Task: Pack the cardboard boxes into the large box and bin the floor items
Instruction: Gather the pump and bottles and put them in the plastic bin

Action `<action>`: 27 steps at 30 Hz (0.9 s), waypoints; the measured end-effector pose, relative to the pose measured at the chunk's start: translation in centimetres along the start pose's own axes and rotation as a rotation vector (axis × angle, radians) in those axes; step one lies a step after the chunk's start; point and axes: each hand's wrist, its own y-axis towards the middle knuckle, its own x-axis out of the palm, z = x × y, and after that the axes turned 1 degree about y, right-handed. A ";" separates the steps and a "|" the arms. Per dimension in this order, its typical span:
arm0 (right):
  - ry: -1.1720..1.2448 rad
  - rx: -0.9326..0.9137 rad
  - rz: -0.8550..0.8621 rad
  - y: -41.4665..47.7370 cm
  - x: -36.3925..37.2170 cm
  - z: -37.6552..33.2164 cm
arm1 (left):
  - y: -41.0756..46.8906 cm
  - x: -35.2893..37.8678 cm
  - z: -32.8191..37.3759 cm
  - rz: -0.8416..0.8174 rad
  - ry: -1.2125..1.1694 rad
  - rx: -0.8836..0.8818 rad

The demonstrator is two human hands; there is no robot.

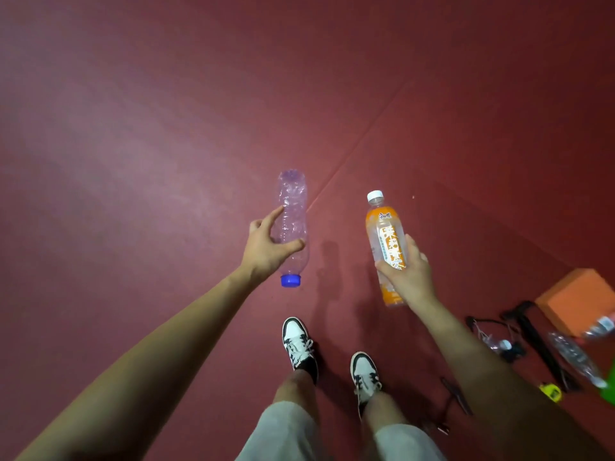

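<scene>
My left hand [266,249] grips a crumpled clear plastic bottle [293,207] with a blue cap [291,280] pointing toward me. An orange-labelled drink bottle [386,237] with a white cap is held by my right hand [407,276] around its lower half. Both bottles are held out over the red floor, about a forearm apart. No cardboard boxes or bin are in view.
My two black-and-white shoes [299,344] stand on the red floor [166,144]. At the right edge lie an orange block [579,299], more clear bottles [575,357], a black bar [539,344], a yellow tape measure [550,391] and a green object [609,384].
</scene>
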 end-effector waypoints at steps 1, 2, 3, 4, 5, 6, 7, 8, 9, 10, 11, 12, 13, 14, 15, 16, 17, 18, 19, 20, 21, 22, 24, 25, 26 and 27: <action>0.015 0.016 0.004 -1.2 -1.5 -0.8 | -1.1 -0.3 1.8 -0.016 0.008 0.006; 0.027 0.030 0.008 -2.4 -2.9 -1.2 | -2.2 -0.5 3.6 -0.033 0.013 0.013; 0.039 0.039 0.013 -3.4 -4.2 -1.6 | -3.2 -0.5 5.1 -0.048 0.013 0.026; 0.055 0.043 0.025 -4.3 -5.5 -1.8 | -4.0 -0.4 6.6 -0.059 0.014 0.044; 0.076 0.050 0.041 -5.1 -6.8 -2.0 | -4.7 -0.1 8.0 -0.072 0.017 0.063; 0.096 0.059 0.057 -5.8 -8.0 -2.1 | -5.4 0.2 9.4 -0.090 0.022 0.079; 0.114 0.063 0.070 -6.3 -9.4 -2.0 | -5.9 0.7 10.7 -0.106 0.026 0.097; 0.140 0.058 0.074 -6.8 -10.7 -1.9 | -6.5 1.3 12.1 -0.121 0.030 0.114; 0.166 0.057 0.074 -7.2 -12.2 -1.9 | -6.9 2.0 13.5 -0.136 0.037 0.128; 0.189 0.056 0.078 -7.6 -13.6 -1.7 | -7.5 2.7 14.9 -0.152 0.046 0.142; 0.206 0.057 0.081 -8.0 -15.1 -1.4 | -8.0 3.6 16.3 -0.168 0.053 0.150; 0.224 0.059 0.078 -8.2 -16.7 -1.1 | -8.6 4.6 17.6 -0.183 0.056 0.156; 0.234 0.055 0.068 -8.4 -18.3 -0.7 | -9.2 5.6 18.9 -0.199 0.057 0.163; 0.238 0.056 0.049 -8.5 -19.9 -0.3 | -9.8 6.6 20.1 -0.216 0.061 0.177; 0.236 0.053 0.019 -8.7 -21.6 0.0 | -10.4 7.6 21.3 -0.234 0.068 0.195; 0.232 0.042 -0.007 -8.8 -23.2 0.5 | -11.0 8.5 22.4 -0.255 0.075 0.211; 0.216 0.036 -0.023 -8.9 -24.7 1.0 | -11.5 9.4 23.3 -0.278 0.078 0.224; 0.197 0.019 -0.023 -9.1 -26.2 1.4 | -12.1 10.4 24.3 -0.300 0.079 0.237; 0.184 0.006 -0.013 -9.2 -27.5 1.8 | -12.6 11.3 25.3 -0.316 0.082 0.248; 0.185 0.001 0.002 -9.1 -28.8 2.3 | -13.0 12.2 26.4 -0.327 0.085 0.259; 0.189 -0.001 0.019 -9.1 -30.0 2.7 | -13.3 13.1 27.4 -0.339 0.090 0.267; 0.188 0.007 0.039 -8.9 -31.1 3.0 | -13.5 14.1 28.4 -0.350 0.095 0.276; 0.172 0.026 0.082 -8.0 -32.9 3.5 | -13.5 15.9 30.4 -0.371 0.102 0.296; 0.164 0.031 0.108 -7.4 -33.9 3.7 | -13.3 17.0 31.3 -0.378 0.105 0.298; 0.154 0.041 0.133 -6.8 -34.7 3.9 | -13.0 17.9 32.1 -0.384 0.110 0.297; 0.152 0.050 0.152 -6.0 -35.6 3.9 | -12.6 18.9 32.8 -0.394 0.119 0.300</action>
